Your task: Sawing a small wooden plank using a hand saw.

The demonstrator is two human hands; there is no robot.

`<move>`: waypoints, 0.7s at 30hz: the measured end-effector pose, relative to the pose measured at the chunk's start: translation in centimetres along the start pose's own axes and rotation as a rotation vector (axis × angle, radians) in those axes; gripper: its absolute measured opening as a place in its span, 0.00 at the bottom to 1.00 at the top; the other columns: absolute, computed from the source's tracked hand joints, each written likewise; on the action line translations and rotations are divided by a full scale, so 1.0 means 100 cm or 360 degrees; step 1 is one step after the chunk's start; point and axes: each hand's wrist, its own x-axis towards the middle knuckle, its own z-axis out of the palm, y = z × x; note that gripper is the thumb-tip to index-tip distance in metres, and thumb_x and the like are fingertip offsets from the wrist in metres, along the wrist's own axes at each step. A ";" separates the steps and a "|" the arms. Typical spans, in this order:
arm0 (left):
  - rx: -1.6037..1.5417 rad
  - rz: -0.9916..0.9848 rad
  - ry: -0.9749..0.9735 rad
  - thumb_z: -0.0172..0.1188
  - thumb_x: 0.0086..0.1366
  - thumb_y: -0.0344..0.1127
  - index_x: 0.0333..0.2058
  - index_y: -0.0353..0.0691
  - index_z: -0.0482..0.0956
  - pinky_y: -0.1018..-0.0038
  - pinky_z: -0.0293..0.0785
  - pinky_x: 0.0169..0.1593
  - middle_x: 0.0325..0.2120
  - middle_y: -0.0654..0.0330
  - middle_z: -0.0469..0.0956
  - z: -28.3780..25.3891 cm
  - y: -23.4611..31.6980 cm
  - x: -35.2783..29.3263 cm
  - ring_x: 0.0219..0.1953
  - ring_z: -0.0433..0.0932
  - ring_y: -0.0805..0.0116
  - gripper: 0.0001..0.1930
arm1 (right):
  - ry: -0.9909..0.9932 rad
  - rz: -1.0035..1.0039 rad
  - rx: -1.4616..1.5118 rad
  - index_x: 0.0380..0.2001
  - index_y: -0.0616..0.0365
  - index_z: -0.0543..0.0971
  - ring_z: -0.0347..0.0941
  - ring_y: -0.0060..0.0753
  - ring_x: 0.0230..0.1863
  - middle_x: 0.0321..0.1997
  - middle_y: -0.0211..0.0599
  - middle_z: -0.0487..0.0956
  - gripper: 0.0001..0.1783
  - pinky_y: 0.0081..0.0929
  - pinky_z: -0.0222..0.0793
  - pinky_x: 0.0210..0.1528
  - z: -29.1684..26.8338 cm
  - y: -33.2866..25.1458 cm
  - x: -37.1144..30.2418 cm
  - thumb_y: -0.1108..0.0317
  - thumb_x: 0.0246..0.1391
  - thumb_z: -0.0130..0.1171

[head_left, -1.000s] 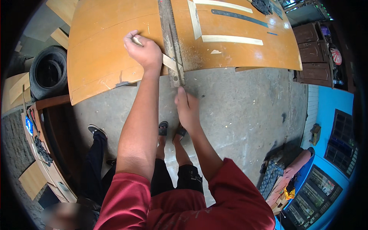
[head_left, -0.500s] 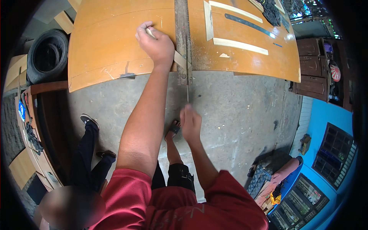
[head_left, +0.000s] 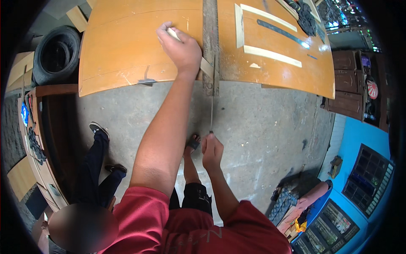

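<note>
My left hand (head_left: 181, 48) is closed around a pale wooden strip (head_left: 206, 67), one end showing past my fingers and the other lying aslant on a long, worn wooden board (head_left: 209, 29). That board runs lengthwise over the orange tabletop (head_left: 127, 46) and juts past its near edge. Below the edge, my right hand (head_left: 212, 151) is closed around the handle of a saw (head_left: 212, 112), mostly hidden by my fingers. Its thin blade reaches up along the board's right side, against the strip's end.
Right on the table lie several pale strips (head_left: 272, 56), a metal ruler (head_left: 281, 33) and a dark cloth (head_left: 306, 20). A tire (head_left: 57, 55) and a wooden cabinet (head_left: 55, 139) stand left. Another person (head_left: 95, 169) is close on my left. A dark cupboard (head_left: 347, 84) stands right.
My right hand has drawn the saw back toward me, so more blade shows below the table edge. My left hand stays on the strip. The whole view has shifted slightly.
</note>
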 end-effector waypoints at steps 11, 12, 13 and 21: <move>0.0108 0.0048 -0.0051 0.48 0.67 0.22 0.52 0.33 0.67 0.54 0.66 0.55 0.47 0.40 0.69 0.002 -0.003 -0.003 0.49 0.71 0.42 0.15 | 0.0004 0.0064 0.0020 0.20 0.54 0.68 0.54 0.12 0.17 0.16 0.20 0.62 0.30 0.20 0.48 0.20 -0.003 -0.006 0.012 0.50 0.76 0.40; 0.0085 0.0048 -0.0036 0.48 0.67 0.23 0.51 0.32 0.67 0.54 0.66 0.55 0.46 0.40 0.70 0.000 -0.004 -0.001 0.48 0.71 0.42 0.14 | 0.0002 0.0051 0.0032 0.20 0.54 0.68 0.54 0.12 0.17 0.16 0.20 0.62 0.30 0.20 0.48 0.20 -0.001 -0.015 -0.003 0.50 0.76 0.40; 0.0068 0.0048 -0.0018 0.48 0.67 0.23 0.51 0.32 0.67 0.54 0.66 0.55 0.46 0.40 0.70 -0.002 -0.006 0.003 0.48 0.71 0.42 0.14 | 0.0055 0.0273 0.0113 0.20 0.54 0.68 0.54 0.12 0.17 0.16 0.20 0.62 0.30 0.20 0.49 0.20 0.003 -0.028 -0.014 0.49 0.76 0.41; 0.0062 0.0027 -0.0052 0.48 0.68 0.24 0.50 0.31 0.69 0.54 0.68 0.54 0.45 0.41 0.71 0.004 -0.001 -0.001 0.47 0.72 0.43 0.12 | -0.0005 0.0440 0.0105 0.22 0.59 0.69 0.55 0.16 0.24 0.19 0.23 0.65 0.26 0.24 0.53 0.26 0.009 -0.042 0.083 0.55 0.75 0.44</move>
